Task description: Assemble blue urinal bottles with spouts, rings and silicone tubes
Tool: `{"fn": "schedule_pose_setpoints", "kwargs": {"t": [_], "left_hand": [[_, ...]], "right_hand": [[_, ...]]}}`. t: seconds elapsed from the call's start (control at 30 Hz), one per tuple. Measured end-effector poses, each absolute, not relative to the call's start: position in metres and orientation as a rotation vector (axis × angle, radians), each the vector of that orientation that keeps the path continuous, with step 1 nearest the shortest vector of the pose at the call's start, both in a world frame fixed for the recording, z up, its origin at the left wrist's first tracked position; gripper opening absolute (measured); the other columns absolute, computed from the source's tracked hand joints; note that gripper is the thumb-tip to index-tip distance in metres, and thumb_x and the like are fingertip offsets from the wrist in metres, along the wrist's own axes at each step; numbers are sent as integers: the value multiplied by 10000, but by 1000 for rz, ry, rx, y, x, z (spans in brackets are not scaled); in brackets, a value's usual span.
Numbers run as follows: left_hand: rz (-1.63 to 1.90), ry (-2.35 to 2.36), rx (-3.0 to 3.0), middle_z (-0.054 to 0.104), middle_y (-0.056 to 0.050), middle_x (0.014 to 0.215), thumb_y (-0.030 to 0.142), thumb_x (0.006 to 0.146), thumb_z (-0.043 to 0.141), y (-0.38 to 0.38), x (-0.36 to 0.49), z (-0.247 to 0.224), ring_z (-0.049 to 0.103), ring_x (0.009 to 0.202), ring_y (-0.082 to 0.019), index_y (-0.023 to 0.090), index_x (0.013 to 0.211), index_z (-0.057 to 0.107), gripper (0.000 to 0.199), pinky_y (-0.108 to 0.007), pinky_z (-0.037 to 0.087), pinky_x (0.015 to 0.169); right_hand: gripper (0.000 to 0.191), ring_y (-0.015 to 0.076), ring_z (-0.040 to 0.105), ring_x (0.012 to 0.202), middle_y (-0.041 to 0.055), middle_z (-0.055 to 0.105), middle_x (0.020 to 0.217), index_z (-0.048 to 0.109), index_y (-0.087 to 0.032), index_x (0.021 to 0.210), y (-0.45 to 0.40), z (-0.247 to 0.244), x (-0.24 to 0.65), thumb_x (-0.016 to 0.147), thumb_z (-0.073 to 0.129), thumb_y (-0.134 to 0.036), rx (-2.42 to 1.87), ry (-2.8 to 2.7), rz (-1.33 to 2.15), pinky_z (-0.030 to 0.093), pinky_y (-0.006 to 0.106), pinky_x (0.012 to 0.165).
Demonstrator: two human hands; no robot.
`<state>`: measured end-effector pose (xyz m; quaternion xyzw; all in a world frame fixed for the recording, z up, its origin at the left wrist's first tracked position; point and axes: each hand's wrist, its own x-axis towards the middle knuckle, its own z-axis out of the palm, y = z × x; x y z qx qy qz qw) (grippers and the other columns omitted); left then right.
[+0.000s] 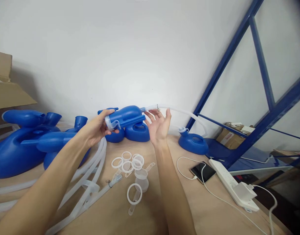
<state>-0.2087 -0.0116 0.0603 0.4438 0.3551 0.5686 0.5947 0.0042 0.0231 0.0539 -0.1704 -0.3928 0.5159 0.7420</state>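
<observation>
My left hand (98, 127) is wrapped round the capped end of a blue plastic urinal funnel (130, 115), held level above the table. A translucent lid (112, 122) covers that end. From its narrow tip a clear hose (179, 109) with a small metal clamp (158, 107) runs right, arching down behind a blue urinal bottle (193, 143). My right hand (157, 125) is palm up with fingers spread, just under the hose beside the clamp; whether the fingertips touch the hose, I cannot tell. Below, translucent ring lids (134, 194) lie on the table.
Blue bottles and funnels (52, 142) crowd the left, with coiled hoses (86, 182) before them. A cardboard box (12, 93) stands behind. To the right are a phone (203, 171), a white power strip (228, 182) with cables, and a blue metal rack (223, 62). A white wall rises behind.
</observation>
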Motion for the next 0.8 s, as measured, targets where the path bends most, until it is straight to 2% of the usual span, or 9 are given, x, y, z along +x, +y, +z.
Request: {"fn": "schedule_pose_setpoints", "kwargs": {"t": [0.07,0.17,0.27,0.33,0.4,0.47,0.57,0.7,0.8], "left_hand": [[1326,904,1233,638,-11,600,419,768,818,-19,-206,61,679,525,-168,182,821,621,312,-166,509,389],[1182,999,1504,655,-1,668,422,701,879,-29,-201,62,679,592,-164,191,845,668,345,-228,578,520],[1039,994,1688,737,-56,903,493,755,833,-37,-197,63,724,736,-213,215,1069,729,432,-310,609,619],[1097,948,1794,746,-82,1088,514,773,817,-41,-192,62,740,873,-243,241,1237,686,554,-353,625,710],[1281,943,1932,729,-89,1194,508,770,816,-47,-186,62,732,961,-254,243,1273,651,592,-357,622,751],[1499,1000,2138,746,-83,1135,501,739,822,-54,-181,64,721,930,-252,219,1161,681,527,-337,599,707],[1720,1115,2404,743,-43,861,490,681,831,-66,-177,69,668,722,-204,197,899,683,394,-306,527,604],[1703,1238,2359,504,48,538,523,683,813,-78,-175,75,448,488,-118,211,665,538,417,-278,352,492],[1600,1235,2181,384,52,512,554,710,792,-78,-174,76,367,492,-112,217,604,451,491,-274,262,482]], "right_hand": [[429,200,714,888,10,690,917,492,-256,889,17,61,5,878,643,-658,-351,-737,1329,598,358,719],[370,155,668,686,-52,611,701,439,-260,840,14,68,9,921,676,-532,-365,-605,1514,587,322,661],[351,78,432,434,-142,347,489,423,-250,760,12,72,16,968,657,-408,-289,-554,1530,511,217,569],[410,69,299,387,-154,233,454,363,-244,696,8,74,19,992,617,-371,-193,-546,1444,463,190,529],[468,73,235,380,-145,182,441,275,-234,654,1,77,20,1027,534,-349,-121,-534,1366,428,187,504],[482,80,176,377,-136,134,432,220,-228,637,-7,80,19,1059,433,-324,-92,-528,1349,390,189,477],[494,87,121,384,-130,97,433,187,-229,626,-15,84,18,1062,406,-311,-100,-570,1355,352,195,450],[559,83,112,397,-132,76,450,140,-227,633,-15,81,18,1006,547,-316,-87,-685,1284,351,191,448],[576,82,86,397,-132,50,455,115,-226,636,-10,77,17,999,554,-315,-82,-725,1251,350,185,441]]}}
